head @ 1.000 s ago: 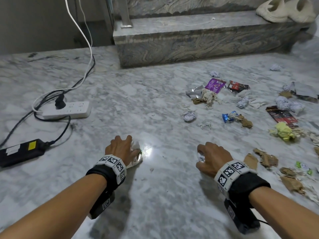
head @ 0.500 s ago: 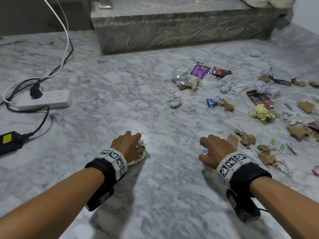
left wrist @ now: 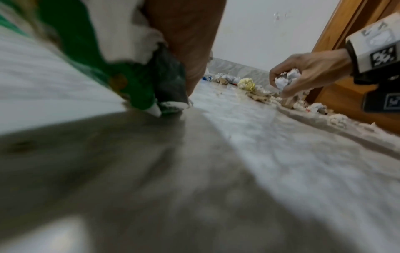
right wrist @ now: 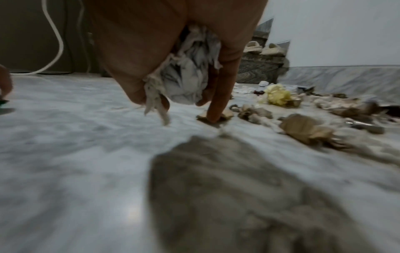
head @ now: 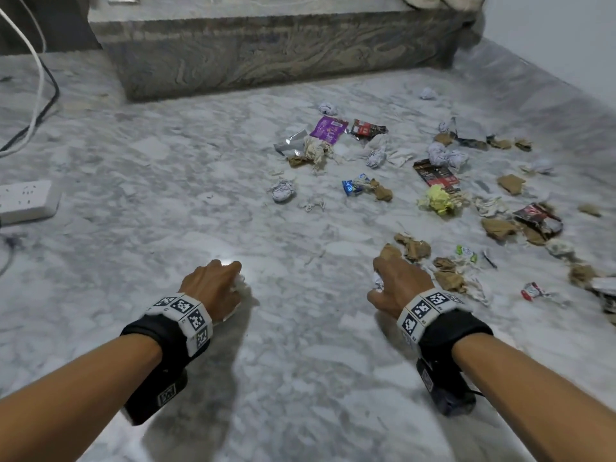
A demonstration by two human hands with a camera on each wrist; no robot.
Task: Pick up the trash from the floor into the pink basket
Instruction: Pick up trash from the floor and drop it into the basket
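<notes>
My left hand [head: 230,281] hovers low over the marble floor [head: 300,361], its fingers curled round a wad of white paper and a green-and-white wrapper [left wrist: 132,85]. My right hand [head: 383,275] grips a crumpled white paper ball [right wrist: 190,82], also visible as a white ball [left wrist: 285,78] in the left wrist view. One finger of the right hand [right wrist: 214,109] reaches down and touches a brown paper scrap [right wrist: 225,114] on the floor. Loose trash lies ahead and to the right. The pink basket is not in any view.
Scattered ahead are a yellow paper ball [head: 436,200], a purple wrapper [head: 328,128], a blue wrapper [head: 353,186] and brown scraps [head: 413,246]. A power strip [head: 26,198] and cables [head: 40,78] lie at the left. A marble step [head: 266,51] stands at the back, a wall [head: 566,45] at the right.
Both hands have moved forward and right towards the trash pile, still holding their wads. The right hand's finger has reached the brown scrap. The head view has turned right.
</notes>
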